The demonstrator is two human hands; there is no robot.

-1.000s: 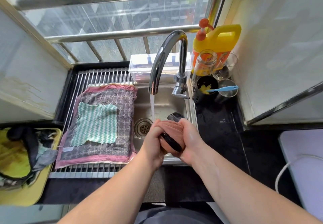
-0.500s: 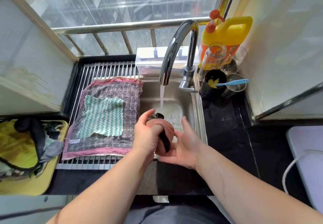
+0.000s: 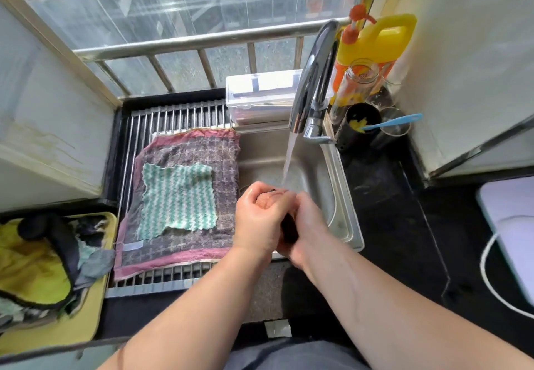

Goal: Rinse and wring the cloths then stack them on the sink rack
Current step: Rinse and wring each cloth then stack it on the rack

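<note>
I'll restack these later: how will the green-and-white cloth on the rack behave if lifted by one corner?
Probably floppy: the green-and-white cloth lies flat, edges wavy, on the checked towel. Likely light, being small and thin. It may cling slightly, lying flush on that towel.

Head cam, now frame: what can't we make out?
All head view:
- cloth: mostly wrapped inside left hand and right hand; size and pattern unreadable.
- drain: hidden under the hands.
- tray pile: cut by the left edge and tangled; cloth count unclear.
- white slab: cut by the right edge; identity unclear.
- jug label: behind the jar, blurred.
</note>
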